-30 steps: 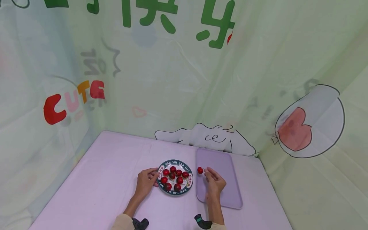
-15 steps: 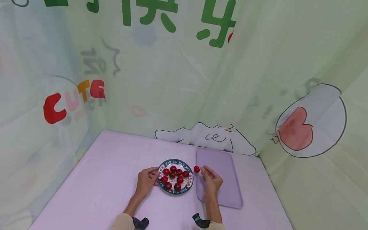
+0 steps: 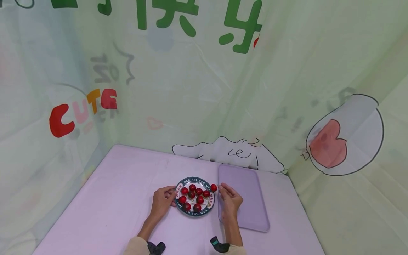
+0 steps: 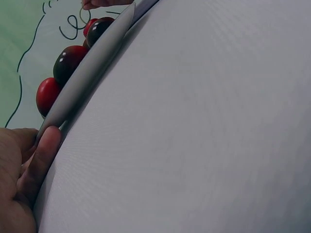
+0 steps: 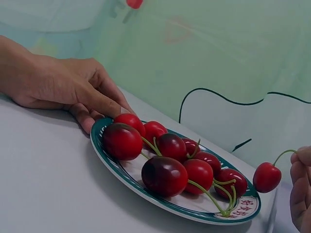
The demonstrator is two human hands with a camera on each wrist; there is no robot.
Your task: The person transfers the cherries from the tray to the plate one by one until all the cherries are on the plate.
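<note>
A round plate with a dark green lettered rim stands on the table, bearing several red cherries with green stems. My left hand grips the plate's left edge, thumb on the rim and fingers below it, as the left wrist view shows. By its stem, a single cherry hangs from my right hand, pinched between thumb and fingertips. In the head view that cherry appears at the plate's upper right rim; the right wrist view shows it just beyond the rim, above the table.
A shallow lilac tray lies right of the plate, partly under my right forearm. The pale table backs onto a printed curtain that also hangs along both sides.
My right hand has moved left with the cherry, from over the tray to the plate's right edge. The left hand and the plate have stayed in place.
</note>
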